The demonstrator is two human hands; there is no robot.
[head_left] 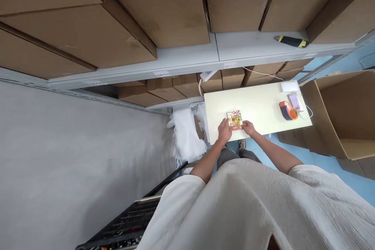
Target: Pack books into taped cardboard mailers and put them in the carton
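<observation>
A small flat square pack (235, 118) with a red, yellow and white cartoon print lies on the pale table (258, 105), near the edge closest to me. My left hand (225, 131) grips its left side, fingers along the edge. At the lower right corner, the fingers of my right hand (248, 128) are closed on it, curled in. I cannot tell whether the pack is a box or a booklet. Farther right on the table stands an orange and purple tape dispenser-like object (287, 111), apart from both hands.
A blurred phone-like item (294, 101) and a white block (290, 86) lie at the table's right end with a white cable. A large open carton (331, 117) stands right. Shelves of cartons (164, 11) rise ahead, holding a black-yellow cutter (292, 41). White wrapping (187, 133) hangs left.
</observation>
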